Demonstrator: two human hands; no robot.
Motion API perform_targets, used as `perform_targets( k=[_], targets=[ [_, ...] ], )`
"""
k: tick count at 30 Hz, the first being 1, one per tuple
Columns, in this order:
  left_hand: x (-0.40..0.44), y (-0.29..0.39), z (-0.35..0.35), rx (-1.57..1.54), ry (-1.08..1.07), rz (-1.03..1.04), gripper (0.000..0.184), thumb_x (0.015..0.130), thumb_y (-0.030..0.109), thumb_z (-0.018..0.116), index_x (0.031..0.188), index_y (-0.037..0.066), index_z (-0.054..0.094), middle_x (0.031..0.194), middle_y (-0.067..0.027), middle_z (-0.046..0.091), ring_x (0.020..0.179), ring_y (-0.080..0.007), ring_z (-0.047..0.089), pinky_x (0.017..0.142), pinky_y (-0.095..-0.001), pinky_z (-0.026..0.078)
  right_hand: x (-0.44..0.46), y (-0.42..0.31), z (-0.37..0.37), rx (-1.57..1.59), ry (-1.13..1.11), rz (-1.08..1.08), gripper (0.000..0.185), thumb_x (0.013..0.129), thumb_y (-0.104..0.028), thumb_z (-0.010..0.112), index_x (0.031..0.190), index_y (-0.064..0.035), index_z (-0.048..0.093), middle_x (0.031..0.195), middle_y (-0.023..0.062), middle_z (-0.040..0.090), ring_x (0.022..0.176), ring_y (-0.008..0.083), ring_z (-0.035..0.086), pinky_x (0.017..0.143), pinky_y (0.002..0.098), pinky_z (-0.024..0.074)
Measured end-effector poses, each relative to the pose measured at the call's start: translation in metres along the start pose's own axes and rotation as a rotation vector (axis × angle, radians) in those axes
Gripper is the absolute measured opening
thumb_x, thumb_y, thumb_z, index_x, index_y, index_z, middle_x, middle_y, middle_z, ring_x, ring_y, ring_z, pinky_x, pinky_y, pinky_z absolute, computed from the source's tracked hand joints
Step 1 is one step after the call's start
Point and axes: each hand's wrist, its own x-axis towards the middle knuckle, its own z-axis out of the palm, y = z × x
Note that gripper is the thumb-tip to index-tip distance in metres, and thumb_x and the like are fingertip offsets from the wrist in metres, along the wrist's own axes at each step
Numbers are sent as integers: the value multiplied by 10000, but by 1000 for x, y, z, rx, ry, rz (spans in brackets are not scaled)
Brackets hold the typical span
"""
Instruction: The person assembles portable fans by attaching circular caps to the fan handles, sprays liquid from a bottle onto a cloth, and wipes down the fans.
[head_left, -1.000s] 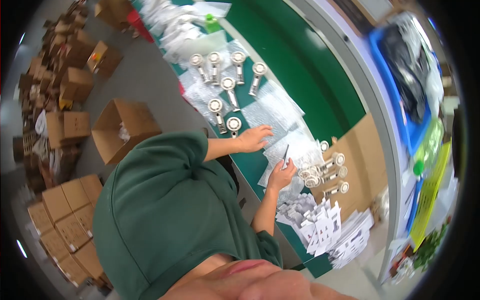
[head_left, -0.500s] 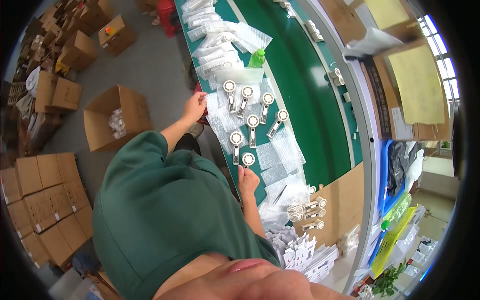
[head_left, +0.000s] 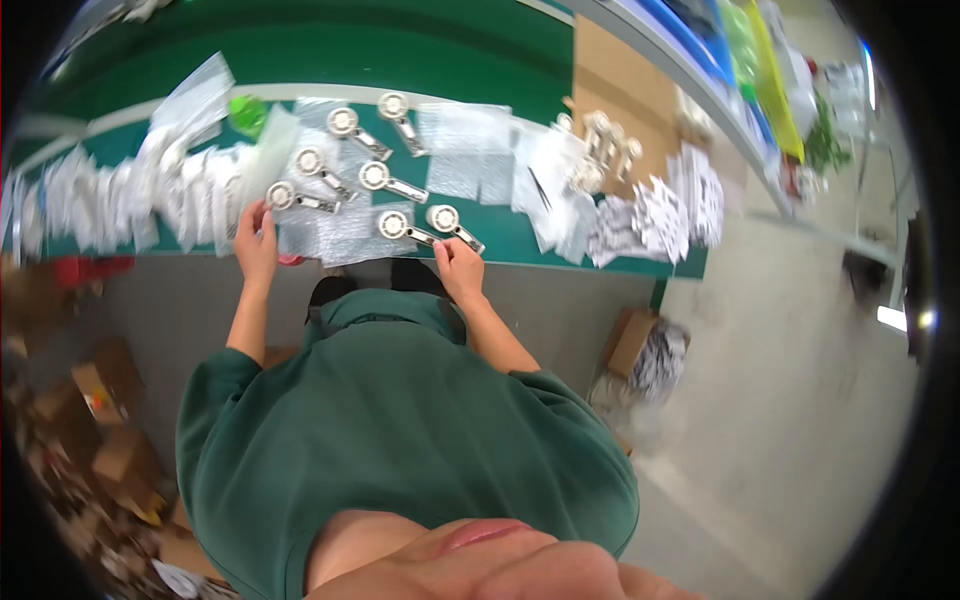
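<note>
Several white handheld fans with round heads and short handles lie on bubble-wrap pouches on the green table. My right hand is closed at the table's near edge, its fingers around the lower handle of the nearest fan. Another fan has its handle end close to my fingertips. On the other side, my left hand is raised by the leftmost fan, fingers loosely bent and thumb apart, with nothing seen in it. Whether it touches that fan is unclear.
A row of white wrapped packs stands at the left, near a green bottle. Tweezers lie on white sheets at the right. Beyond are more fans and folded white papers. Cardboard boxes stand on the floor.
The view has swung, so the table now runs across in front of me. My left hand has come up to the table edge by the fans. My right hand stays at the nearest fan.
</note>
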Motion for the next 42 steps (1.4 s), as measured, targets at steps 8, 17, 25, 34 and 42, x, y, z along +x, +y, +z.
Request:
perform_targets(
  k=[8,17,25,34,42],
  targets=[
    [-12,94,97,-23,-352,228,225,928,67,610,1147,23,632,999,-107,694,901,-200,670,816,-317,521,63,107,-41,-120,337,213,202,886,-244,634,934,-50,667,889,122,659,857,319,645,771,437,504],
    [-24,208,268,401,-1052,717,573,774,152,747,1303,87,537,1264,-140,575,1167,-326,562,949,-424,482,103,205,-99,-366,467,371,548,759,-184,721,1253,-31,541,1226,195,513,1090,367,565,889,454,499],
    [-85,215,477,580,-1071,1404,668,787,194,697,1410,126,466,1512,-178,363,1400,-346,359,1143,-472,309,52,224,-83,68,500,805,480,823,-225,716,1208,-13,524,965,156,648,929,340,640,803,437,504],
    [-87,181,526,390,-1100,1183,515,800,104,640,1309,104,559,1455,-105,476,1376,-307,410,1147,-499,307,68,259,-78,182,709,375,367,858,-20,534,1215,-3,619,1174,206,585,1100,342,559,977,441,443],
    [-76,189,532,111,-1053,657,374,823,17,562,1192,62,610,1178,-137,654,1162,-305,585,1107,-470,370,92,272,-90,-197,540,529,235,818,-129,713,1019,-29,643,1075,194,594,997,376,574,840,472,474]
  ],
)
